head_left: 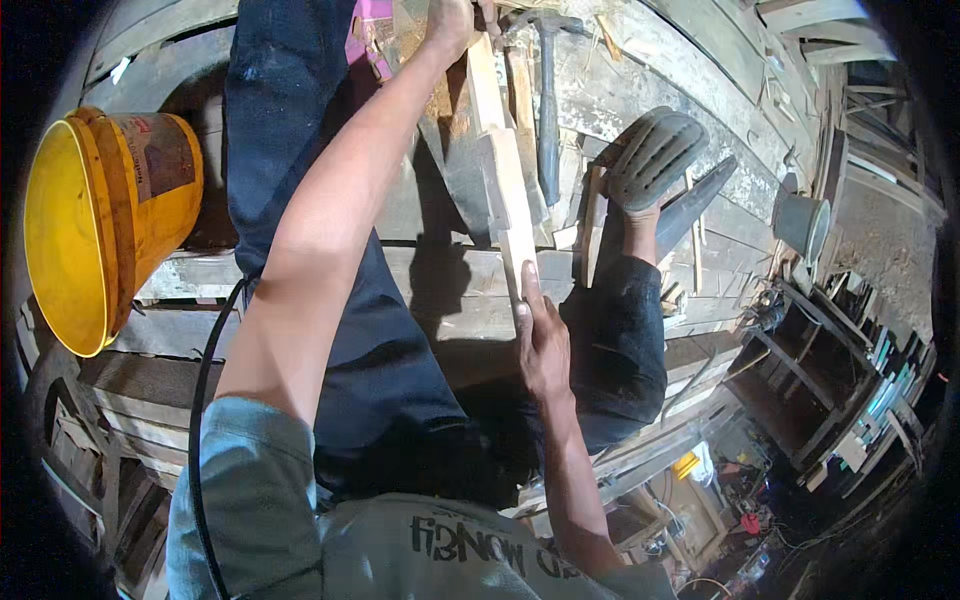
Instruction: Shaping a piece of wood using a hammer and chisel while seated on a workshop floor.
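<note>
Head view is showing me looking down past my own knees at a rough deck of weathered grey planks (440, 300); gaps are showing between the boards, and splinters and offcuts are lying scattered over them. I am reaching my left hand (452, 25) far forward, where it is closing round the far end of a pale wooden slat (505, 190); my right hand (542, 345) is resting on the near end of that same slat, fingers stretched flat along its edge rather than wrapped round it, so that hand is lying open against the wood. The slat is running lengthwise away from me across the planks, between my legs in dark trousers (300, 150); a second, shorter strip is lying just beside it. A claw hammer (548, 110) is lying on the boards just to the right of the slat, its head at the far end; my foot in a grey ribbed sandal (655, 155) is planted near it. A yellow plastic bucket (95, 225) is lying tipped on its side well off to my left; a small grey pot (802, 225) is standing at the right edge of the deck. Beyond that edge, lower ground is crowding with timber frames and stacked boards (830, 370); the rim of the view is falling into darkness.
</note>
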`<state>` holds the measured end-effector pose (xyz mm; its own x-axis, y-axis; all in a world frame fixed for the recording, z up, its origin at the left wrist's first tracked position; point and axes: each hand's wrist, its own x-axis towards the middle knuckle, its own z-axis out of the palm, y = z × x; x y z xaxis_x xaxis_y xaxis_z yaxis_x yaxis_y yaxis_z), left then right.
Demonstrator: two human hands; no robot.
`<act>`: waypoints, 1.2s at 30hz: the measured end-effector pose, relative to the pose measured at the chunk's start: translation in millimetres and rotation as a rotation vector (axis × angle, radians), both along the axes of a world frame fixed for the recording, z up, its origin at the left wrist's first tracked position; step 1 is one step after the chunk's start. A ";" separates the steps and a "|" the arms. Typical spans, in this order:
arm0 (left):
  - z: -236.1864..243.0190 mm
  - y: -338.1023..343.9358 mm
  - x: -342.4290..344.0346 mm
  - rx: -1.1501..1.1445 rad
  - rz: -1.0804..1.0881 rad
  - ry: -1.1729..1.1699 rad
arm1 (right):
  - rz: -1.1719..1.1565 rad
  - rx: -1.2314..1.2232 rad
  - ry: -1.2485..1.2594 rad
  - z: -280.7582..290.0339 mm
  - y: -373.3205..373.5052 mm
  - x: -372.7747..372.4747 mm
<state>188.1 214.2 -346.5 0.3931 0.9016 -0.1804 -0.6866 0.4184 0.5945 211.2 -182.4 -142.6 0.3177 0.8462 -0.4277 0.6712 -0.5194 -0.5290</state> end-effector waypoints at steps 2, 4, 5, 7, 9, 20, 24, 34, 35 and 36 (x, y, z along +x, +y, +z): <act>2.8 -2.5 2.0 -0.105 -0.011 0.078 | -0.016 0.013 0.032 1.4 -1.0 -0.9; 9.2 -2.9 6.8 -0.058 0.022 -0.030 | 0.034 0.151 -0.050 -4.8 -8.6 -4.6; 12.2 -6.3 12.0 0.010 0.064 -0.036 | -0.002 0.074 -0.037 -0.6 -14.2 -7.0; 2.7 -4.9 9.0 0.099 0.078 -0.088 | -0.023 -0.002 -0.005 5.1 -16.3 -11.1; -12.0 5.8 6.2 0.093 0.129 -0.116 | 0.006 0.056 0.017 -3.5 0.1 -13.3; 14.9 -8.9 13.7 0.013 -0.078 -0.054 | 0.030 0.005 -0.044 -6.5 12.6 24.1; 11.2 -3.3 4.9 0.140 -0.019 -0.027 | 0.009 0.046 -0.055 -19.5 65.7 8.1; 39.3 -21.9 22.2 -0.332 -0.008 -0.173 | 0.096 0.163 -0.211 -19.1 11.0 1.8; -12.7 9.7 -10.3 0.048 -0.070 -0.160 | 0.088 0.027 -0.132 -14.9 47.3 -13.3; -14.8 14.1 0.1 -0.077 -0.010 -0.066 | 0.050 -0.120 -0.100 -13.0 76.2 -9.7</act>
<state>188.2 228.3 -361.4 0.4151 0.8821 -0.2227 -0.7191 0.4681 0.5137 201.5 -106.2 -155.6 0.3230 0.8069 -0.4947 0.7439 -0.5395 -0.3944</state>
